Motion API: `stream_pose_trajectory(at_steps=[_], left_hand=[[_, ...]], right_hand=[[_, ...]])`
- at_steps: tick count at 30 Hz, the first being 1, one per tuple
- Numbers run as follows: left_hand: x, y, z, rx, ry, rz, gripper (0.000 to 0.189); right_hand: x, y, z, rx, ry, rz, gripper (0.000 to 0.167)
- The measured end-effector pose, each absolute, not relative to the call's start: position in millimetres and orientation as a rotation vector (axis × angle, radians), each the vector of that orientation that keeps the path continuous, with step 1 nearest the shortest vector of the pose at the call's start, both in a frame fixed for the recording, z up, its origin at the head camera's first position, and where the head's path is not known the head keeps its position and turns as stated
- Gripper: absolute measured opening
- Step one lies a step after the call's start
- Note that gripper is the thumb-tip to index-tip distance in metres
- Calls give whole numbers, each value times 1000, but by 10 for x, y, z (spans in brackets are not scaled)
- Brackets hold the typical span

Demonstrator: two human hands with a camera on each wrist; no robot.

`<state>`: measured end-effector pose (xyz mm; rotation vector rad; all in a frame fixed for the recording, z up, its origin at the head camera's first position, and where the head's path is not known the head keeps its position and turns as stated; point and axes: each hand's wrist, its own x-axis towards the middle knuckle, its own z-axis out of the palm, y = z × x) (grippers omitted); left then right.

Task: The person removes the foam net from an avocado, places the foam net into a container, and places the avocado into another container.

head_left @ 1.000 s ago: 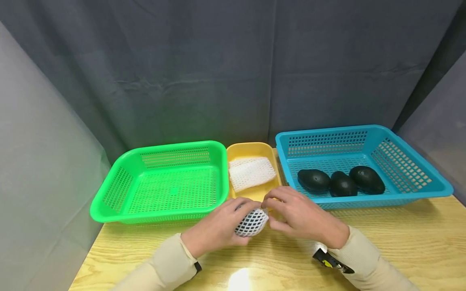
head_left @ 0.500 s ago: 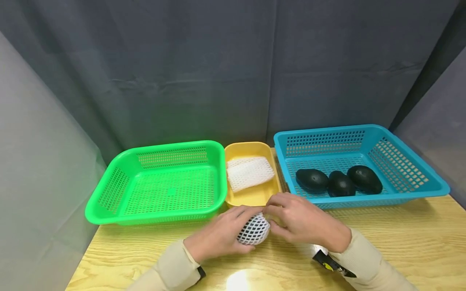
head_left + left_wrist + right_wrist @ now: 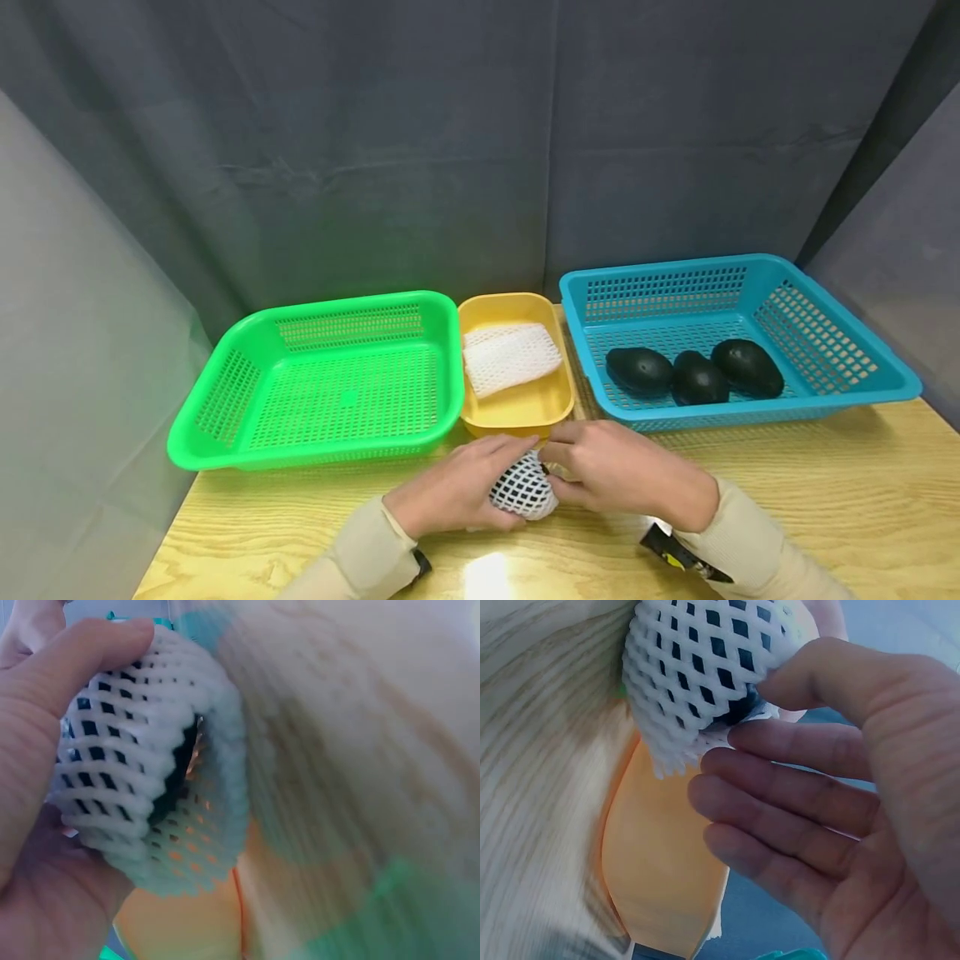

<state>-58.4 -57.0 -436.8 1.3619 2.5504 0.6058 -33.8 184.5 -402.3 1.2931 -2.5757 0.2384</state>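
A dark avocado (image 3: 735, 711) sits inside a white foam net (image 3: 522, 492), close over the table in front of the yellow tray. My left hand (image 3: 465, 492) grips the netted avocado from the left, with the thumb across the net in the left wrist view. At the other side, my right hand (image 3: 626, 471) pinches the net's edge between thumb and forefinger, its remaining fingers loosely bent below. One end of the net gapes in the left wrist view, and the avocado's dark skin (image 3: 174, 769) shows there. Fingers hide the upper side of the net in the head view.
A yellow tray (image 3: 525, 408) holds flat white foam netting (image 3: 510, 358). Left of it stands a green basket (image 3: 442, 375). To the right, a blue basket (image 3: 825, 292) contains dark avocados (image 3: 699, 379). A grey curtain (image 3: 375, 150) hangs behind.
Both hands have moved slightly nearer the table's front edge with the netted avocado. The right fingers have shifted along the net's edge, and more dark skin shows there.
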Motion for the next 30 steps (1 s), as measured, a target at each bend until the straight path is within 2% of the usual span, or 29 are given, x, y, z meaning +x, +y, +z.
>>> stream_pose_trajectory(at_steps=[7, 17, 30], left_hand=[[-648, -535, -4409, 1397, 2550, 608, 91], [-708, -564, -4415, 1358, 2521, 577, 83], [-689, -527, -4372, 1385, 2480, 475, 93]], right_hand=[[-334, 1851, -4022, 1276, -2660, 290, 14], [-322, 1779, -4077, 1272, -2648, 316, 29], [-321, 1761, -4097, 1234, -2699, 377, 20]])
